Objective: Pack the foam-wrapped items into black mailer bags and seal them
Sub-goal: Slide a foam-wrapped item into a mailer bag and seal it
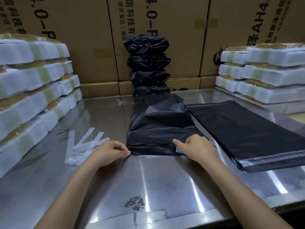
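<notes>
Mailer bag in work: a filled black mailer bag (158, 128) lies flat at the centre of the steel table (148, 182), its mouth end toward me and the near edge folded over.
Left hand: my left hand (109, 152) sits at the bag's near left corner, thumb and forefinger pressed together on a thin pale strip at that corner.
Right hand: my right hand (194, 148) rests on the near right part of the fold, fingers curled, forefinger stretched leftward along the flap, with a pale strip under it; whether it pinches that strip I cannot tell.
Empty bags: a flat stack of black mailers (247, 133) lies just right of the bag in work, its grey seal band at the near end.
Packed bags: a pile of filled black bags (148, 65) stands at the far centre against the cardboard cartons (82, 47).
Peeled strips: several white liner strips (82, 146) lie loose on the table, left of my left hand.
Foam-wrapped items, left: tall stacks (33, 90) along the left side.
Foam-wrapped items, right: lower stacks (264, 73) at the far right.
</notes>
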Demonstrator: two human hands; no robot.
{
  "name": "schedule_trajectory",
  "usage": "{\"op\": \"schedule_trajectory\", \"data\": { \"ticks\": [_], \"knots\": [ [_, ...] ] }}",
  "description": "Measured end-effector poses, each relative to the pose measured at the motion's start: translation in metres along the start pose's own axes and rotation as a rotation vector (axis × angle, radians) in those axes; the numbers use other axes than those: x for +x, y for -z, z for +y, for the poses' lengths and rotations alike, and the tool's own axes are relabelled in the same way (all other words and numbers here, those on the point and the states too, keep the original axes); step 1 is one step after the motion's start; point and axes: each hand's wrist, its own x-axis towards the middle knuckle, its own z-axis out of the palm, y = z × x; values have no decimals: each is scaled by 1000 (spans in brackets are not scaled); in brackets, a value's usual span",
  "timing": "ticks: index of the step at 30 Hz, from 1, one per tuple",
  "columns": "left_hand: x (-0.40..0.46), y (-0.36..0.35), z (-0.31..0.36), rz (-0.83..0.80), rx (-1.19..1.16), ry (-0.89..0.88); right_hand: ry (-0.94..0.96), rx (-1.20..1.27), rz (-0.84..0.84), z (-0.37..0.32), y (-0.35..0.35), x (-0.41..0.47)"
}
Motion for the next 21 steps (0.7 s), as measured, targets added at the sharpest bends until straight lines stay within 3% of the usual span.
{"op": "schedule_trajectory", "data": {
  "ticks": [3, 6, 9, 12, 14, 16, 21],
  "knots": [
    [0, -2, 0, -1, 14, -12, 13, -59, -44, 2, 6, -1],
    [0, -3, 1, -5, 25, -25, 24, 89, -104, 12, 8, 4],
    [1, -1, 2, -17, 54, -36, -78, 569, -97, 26, 12, 10],
    [1, 0, 0, -26, 63, -42, -198, 1129, -241, 39, 26, 8],
    [1, 0, 0, -25, 75, -50, -217, 1303, -298, 50, 33, 8],
    [1, -1, 0, -24, 80, -54, -226, 1274, -243, 52, 33, 7],
    [1, -2, 1, -16, 82, -65, 62, 543, -22, 33, 16, 0]
  ]
}}
